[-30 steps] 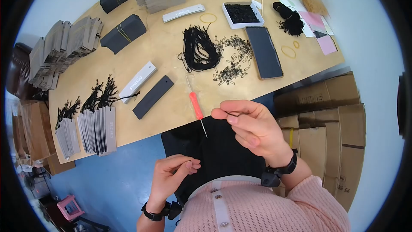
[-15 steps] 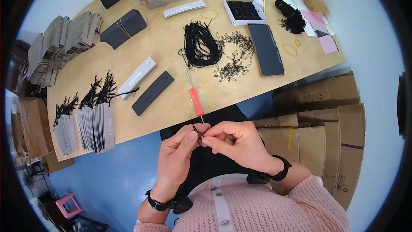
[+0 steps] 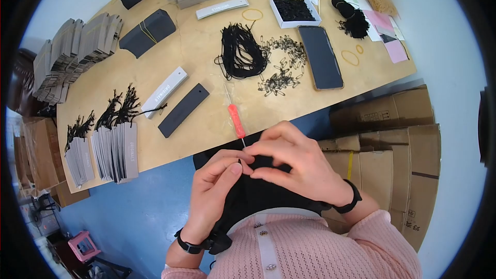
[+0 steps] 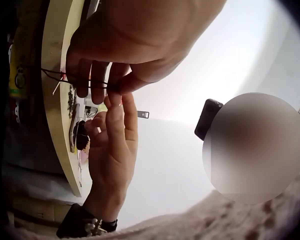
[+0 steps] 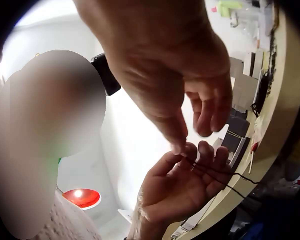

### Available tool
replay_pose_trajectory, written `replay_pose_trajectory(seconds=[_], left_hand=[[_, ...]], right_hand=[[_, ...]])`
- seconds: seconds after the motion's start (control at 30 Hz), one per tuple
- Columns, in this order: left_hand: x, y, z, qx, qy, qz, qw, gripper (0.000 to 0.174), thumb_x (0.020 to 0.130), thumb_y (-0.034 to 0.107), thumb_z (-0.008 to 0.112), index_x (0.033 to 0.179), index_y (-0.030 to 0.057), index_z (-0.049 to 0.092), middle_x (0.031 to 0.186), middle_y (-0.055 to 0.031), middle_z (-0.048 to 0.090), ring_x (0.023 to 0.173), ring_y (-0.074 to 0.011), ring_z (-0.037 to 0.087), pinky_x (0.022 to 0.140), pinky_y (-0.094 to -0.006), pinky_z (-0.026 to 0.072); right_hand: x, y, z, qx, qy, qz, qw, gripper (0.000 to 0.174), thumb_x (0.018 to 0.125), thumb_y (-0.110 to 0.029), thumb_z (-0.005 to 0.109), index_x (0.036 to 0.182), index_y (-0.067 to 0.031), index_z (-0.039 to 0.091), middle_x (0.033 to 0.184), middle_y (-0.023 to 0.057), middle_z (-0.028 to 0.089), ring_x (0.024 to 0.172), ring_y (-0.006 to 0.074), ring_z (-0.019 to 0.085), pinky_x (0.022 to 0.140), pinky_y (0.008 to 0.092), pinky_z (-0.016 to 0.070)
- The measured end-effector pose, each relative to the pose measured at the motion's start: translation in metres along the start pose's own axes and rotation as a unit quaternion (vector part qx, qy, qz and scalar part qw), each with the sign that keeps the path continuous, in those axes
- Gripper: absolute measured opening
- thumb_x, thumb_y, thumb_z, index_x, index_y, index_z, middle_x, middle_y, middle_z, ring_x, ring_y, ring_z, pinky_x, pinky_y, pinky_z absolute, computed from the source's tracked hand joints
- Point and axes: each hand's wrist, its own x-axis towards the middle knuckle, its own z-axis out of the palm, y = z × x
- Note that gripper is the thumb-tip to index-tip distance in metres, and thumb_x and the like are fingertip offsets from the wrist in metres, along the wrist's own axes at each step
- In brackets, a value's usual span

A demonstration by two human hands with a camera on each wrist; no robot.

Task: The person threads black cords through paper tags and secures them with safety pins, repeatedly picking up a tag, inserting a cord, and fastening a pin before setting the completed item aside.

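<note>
My left hand (image 3: 217,186) pinches a thin black cord between thumb and forefinger, over the lap. Two strands of the cord (image 4: 52,75) trail across its fingers in the left wrist view, and the same strands (image 5: 225,172) cross the palm in the right wrist view. My right hand (image 3: 305,165) comes in from the right, thumb and forefinger spread apart with their tips right at the left fingertips. What lies between the meeting fingertips is mostly hidden. Just beyond the hands, a red-handled tool with a thin metal shaft (image 3: 236,121) lies at the table edge.
A bundle of black cords (image 3: 240,54), small wire pins (image 3: 281,82) and a phone (image 3: 320,59) lie on the table (image 3: 196,124). Corded grey tags (image 3: 116,152) line its left front. A white box (image 3: 294,23) holds small black pieces. Cardboard boxes (image 3: 377,175) stand at right.
The hands, apart a second ago, came together over the lap, the left rising and the right moving down and left. Since then the right thumb and forefinger have spread off the cord.
</note>
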Motion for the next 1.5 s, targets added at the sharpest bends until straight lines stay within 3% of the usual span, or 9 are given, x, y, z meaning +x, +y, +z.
replay_pose_trajectory(seconds=[0.07, 0.33, 0.53, 0.73, 1.0, 1.2, 1.3, 1.37, 1.5], left_hand=[[-0.002, 0.007, 0.002, 0.054, -0.034, 0.017, 0.998, 0.018, 0.101, 0.009, 0.056, 0.099, -0.0039, 0.068, 0.108, -0.0087, 0.064, 0.101, -0.0161, 0.06, 0.091, -0.0291, 0.0465], [-0.004, 0.007, -0.001, 0.163, -0.017, -0.063, 0.984, 0.013, 0.098, 0.007, 0.062, 0.104, -0.0022, 0.07, 0.088, -0.0043, 0.066, 0.076, -0.0091, 0.059, 0.067, -0.0226, 0.0471], [-0.004, -0.011, -0.001, 0.105, 0.071, -0.043, 0.991, 0.009, 0.094, 0.002, 0.066, 0.099, -0.0021, 0.073, 0.088, -0.0043, 0.065, 0.076, -0.0095, 0.062, 0.064, -0.0218, 0.0493], [0.0, -0.015, -0.007, 0.033, 0.108, 0.001, 0.994, 0.008, 0.092, -0.003, 0.065, 0.095, -0.0043, 0.072, 0.092, -0.0108, 0.066, 0.08, -0.0153, 0.065, 0.072, -0.0275, 0.0572], [0.01, -0.01, -0.01, 0.07, 0.125, 0.036, 0.989, 0.011, 0.093, 0.003, 0.064, 0.09, -0.0055, 0.071, 0.088, -0.0109, 0.064, 0.075, -0.017, 0.062, 0.065, -0.031, 0.0555], [0.028, -0.008, -0.013, 0.03, 0.118, 0.017, 0.992, 0.009, 0.093, -0.001, 0.064, 0.097, -0.0049, 0.072, 0.094, -0.0104, 0.066, 0.078, -0.0148, 0.063, 0.071, -0.028, 0.055], [0.034, -0.008, -0.013, 0.021, 0.12, 0.021, 0.992, 0.01, 0.094, 0.001, 0.065, 0.098, -0.0049, 0.072, 0.095, -0.0092, 0.066, 0.079, -0.0141, 0.063, 0.071, -0.0271, 0.054], [0.035, -0.007, -0.012, 0.03, 0.105, 0.029, 0.994, 0.011, 0.095, 0.002, 0.065, 0.099, -0.0047, 0.072, 0.095, -0.0079, 0.065, 0.08, -0.0135, 0.063, 0.072, -0.0267, 0.0536], [0.032, -0.009, -0.011, 0.029, 0.101, 0.04, 0.994, 0.011, 0.095, 0.003, 0.065, 0.1, -0.0041, 0.072, 0.094, -0.0069, 0.065, 0.081, -0.0133, 0.063, 0.073, -0.0262, 0.0536]], right_hand=[[0.004, 0.003, -0.002, 0.029, -0.073, -0.112, 0.991, 0.029, 0.086, -0.015, 0.075, 0.114, -0.0128, 0.067, 0.097, 0.0058, 0.059, 0.076, 0.0188, 0.065, 0.064, 0.0327, 0.0534], [0.013, 0.019, -0.001, 0.034, -0.121, -0.122, 0.985, 0.02, 0.084, -0.003, 0.073, 0.102, -0.0054, 0.065, 0.089, 0.0079, 0.062, 0.076, 0.0243, 0.063, 0.065, 0.0331, 0.051], [0.018, 0.023, 0.003, -0.004, -0.076, -0.126, 0.989, 0.011, 0.086, -0.006, 0.071, 0.094, -0.0056, 0.063, 0.086, 0.0087, 0.06, 0.074, 0.0264, 0.061, 0.063, 0.0356, 0.0492], [0.063, 0.059, -0.009, -0.256, 0.129, -0.088, 0.954, 0.01, 0.084, -0.014, 0.068, 0.083, -0.005, 0.064, 0.084, 0.0099, 0.055, 0.083, 0.0295, 0.061, 0.072, 0.0407, 0.0518], [0.081, 0.077, 0.003, -0.377, 0.17, -0.081, 0.907, 0.008, 0.081, -0.01, 0.07, 0.078, -0.0064, 0.063, 0.08, 0.0083, 0.055, 0.077, 0.0278, 0.063, 0.065, 0.0396, 0.0519], [0.074, 0.064, -0.013, -0.119, 0.161, -0.025, 0.98, 0.005, 0.09, -0.01, 0.068, 0.09, -0.0059, 0.066, 0.087, 0.0092, 0.061, 0.072, 0.0259, 0.061, 0.064, 0.0351, 0.0483], [0.063, 0.044, -0.016, 0.068, 0.045, 0.086, 0.993, 0.013, 0.098, -0.016, 0.063, 0.098, -0.0033, 0.066, 0.077, 0.0004, 0.055, 0.066, 0.0109, 0.051, 0.06, 0.0258, 0.0413], [0.055, 0.035, -0.01, 0.232, -0.081, 0.194, 0.95, 0.023, 0.103, -0.022, 0.058, 0.101, -0.0002, 0.064, 0.071, -0.0058, 0.047, 0.065, 0.0038, 0.042, 0.058, 0.021, 0.0354], [0.044, 0.037, 0.008, 0.333, -0.179, 0.205, 0.903, 0.03, 0.103, -0.029, 0.058, 0.099, -0.0004, 0.064, 0.071, -0.0053, 0.049, 0.063, 0.0046, 0.042, 0.057, 0.0216, 0.0346]])
